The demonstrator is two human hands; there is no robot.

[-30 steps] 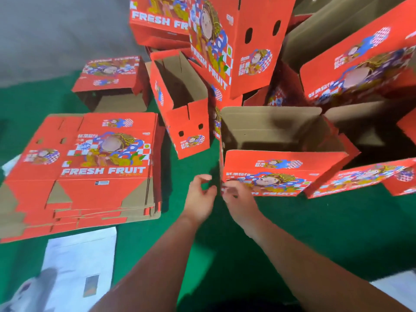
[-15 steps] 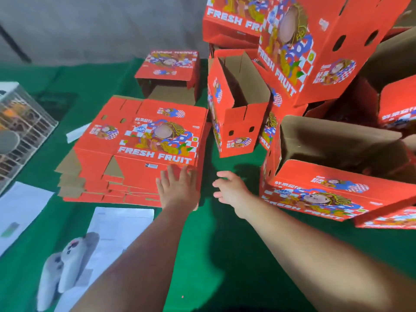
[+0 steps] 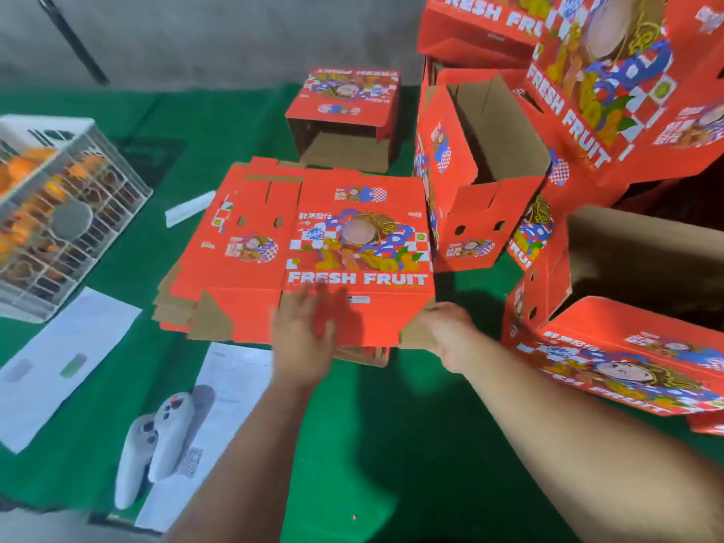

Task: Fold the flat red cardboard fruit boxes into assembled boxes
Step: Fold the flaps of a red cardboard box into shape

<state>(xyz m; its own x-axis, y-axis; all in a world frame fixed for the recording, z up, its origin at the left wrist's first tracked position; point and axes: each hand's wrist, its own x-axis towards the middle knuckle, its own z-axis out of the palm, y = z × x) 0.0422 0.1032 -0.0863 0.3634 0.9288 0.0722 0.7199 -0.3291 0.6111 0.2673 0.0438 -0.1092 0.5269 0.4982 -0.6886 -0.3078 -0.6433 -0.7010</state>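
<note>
A stack of flat red "FRESH FRUIT" boxes lies on the green cloth, and the top flat box (image 3: 313, 237) is at centre. My left hand (image 3: 303, 339) is blurred, its spread fingers lying on the near edge of that top sheet. My right hand (image 3: 444, 335) holds the sheet's near right corner, with its fingers hidden under the brown flap. The near edge sits slightly above the rest of the stack (image 3: 364, 358). Assembled boxes stand around it: an upright open one (image 3: 482, 182), one behind (image 3: 344, 111) and one lying at the right (image 3: 627, 346).
More assembled boxes are piled at the top right (image 3: 607, 92). A white wire crate (image 3: 58, 213) holding orange fruit stands at the left. Paper sheets (image 3: 66, 354) and two pale handheld controllers (image 3: 156, 444) lie on the green cloth (image 3: 391, 444) near me.
Both hands left the assembled box at the right and moved left to the flat stack. The left hand landed on its near edge. The right hand took the near right corner.
</note>
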